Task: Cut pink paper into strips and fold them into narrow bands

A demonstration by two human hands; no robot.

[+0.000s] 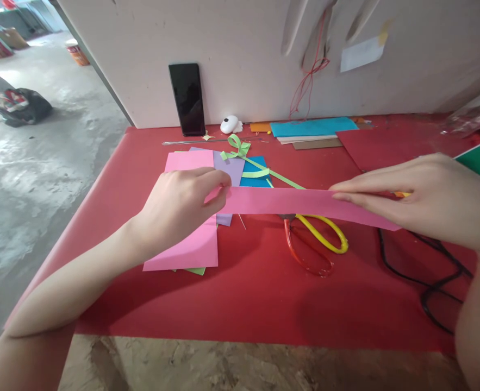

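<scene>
A pink paper strip [280, 201] stretches between my two hands above the red tabletop. My left hand [182, 201] pinches its left end between thumb and fingers. Nearer its right end, my right hand [423, 198] grips the strip with thumb and fingertips, and a short tail hangs past them. Scissors with one red and one yellow handle loop [325, 239] lie under the strip, their blades hidden. Beneath my left hand is a pink paper sheet [191, 250], overlapping a purple sheet [235, 169] and a blue one [258, 162]. Light green paper strips [284, 179] lie beyond.
A black phone [187, 100] leans on the white wall, beside a small white object [230, 124]. Blue paper [313, 126] lies along the back. A black cable [423, 282] coils at the right; red string [309, 81] hangs down. The red table's [207, 315] left side drops to a concrete floor.
</scene>
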